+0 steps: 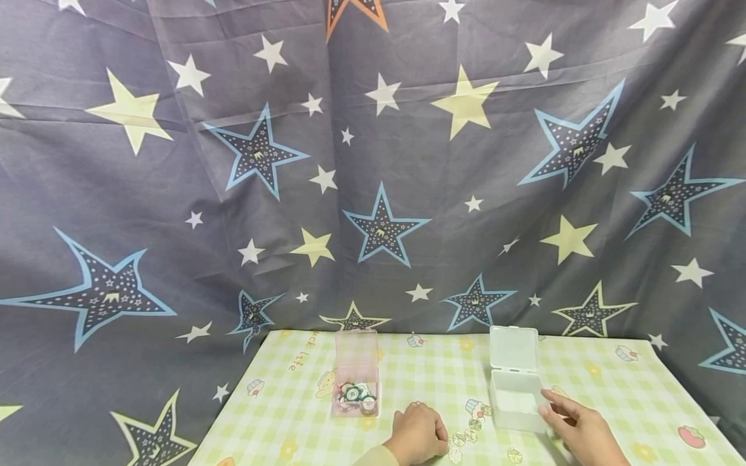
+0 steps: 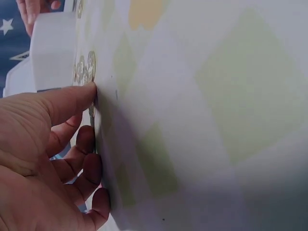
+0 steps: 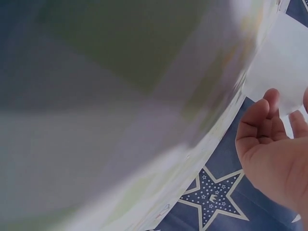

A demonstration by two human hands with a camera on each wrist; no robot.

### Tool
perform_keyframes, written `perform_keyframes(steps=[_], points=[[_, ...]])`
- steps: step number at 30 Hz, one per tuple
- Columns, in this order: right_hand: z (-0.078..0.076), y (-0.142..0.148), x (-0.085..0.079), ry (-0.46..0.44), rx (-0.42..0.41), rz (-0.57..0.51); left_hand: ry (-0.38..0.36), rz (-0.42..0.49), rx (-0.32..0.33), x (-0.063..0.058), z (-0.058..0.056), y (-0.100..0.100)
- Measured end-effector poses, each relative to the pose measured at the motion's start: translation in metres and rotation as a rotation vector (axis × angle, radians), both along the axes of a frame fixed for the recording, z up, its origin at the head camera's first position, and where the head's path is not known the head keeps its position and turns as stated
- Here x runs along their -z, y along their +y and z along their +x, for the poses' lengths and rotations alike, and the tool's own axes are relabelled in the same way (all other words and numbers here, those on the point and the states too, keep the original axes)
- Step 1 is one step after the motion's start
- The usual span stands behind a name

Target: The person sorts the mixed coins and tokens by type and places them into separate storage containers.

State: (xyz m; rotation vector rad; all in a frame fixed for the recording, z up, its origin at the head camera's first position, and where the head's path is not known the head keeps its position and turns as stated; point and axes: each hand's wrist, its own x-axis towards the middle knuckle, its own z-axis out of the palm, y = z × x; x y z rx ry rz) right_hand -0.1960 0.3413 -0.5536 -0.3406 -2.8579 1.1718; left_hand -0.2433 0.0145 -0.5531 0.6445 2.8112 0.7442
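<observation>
My left hand (image 1: 416,433) rests on the table beside several gold-toned round tokens (image 1: 459,439). Seen from the left wrist, its fingers curl loosely with the fingertips at the cloth, and the edge of a token (image 2: 92,109) shows between thumb and forefinger. At the right side of a white lidded box (image 1: 519,400), my right hand (image 1: 583,432) has its fingertips against the wall, thumb near the front corner. The box's lid (image 1: 513,348) stands up at the back. In the right wrist view, bent fingers (image 3: 255,113) overlap the white box (image 3: 281,60).
Left of the hands stands a pink transparent box (image 1: 335,404) with its lid raised, holding several round button-like pieces (image 1: 355,391). One token (image 1: 515,455) lies apart, in front of the white box. A green checked cloth (image 1: 280,401) covers the table; a star-patterned curtain (image 1: 408,162) hangs behind.
</observation>
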Motion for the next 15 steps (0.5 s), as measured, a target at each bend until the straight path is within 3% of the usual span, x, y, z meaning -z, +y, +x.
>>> perform_keyframes(steps=[5,15], points=[[-0.0007,-0.0016,-0.0014,0.007,0.009,0.011,-0.005,0.047,-0.012,0.0018,0.0,0.001],[-0.0002,-0.0047,-0.001,0.021,0.021,0.008,-0.054,-0.07,-0.008,-0.0067,-0.0007,0.0014]])
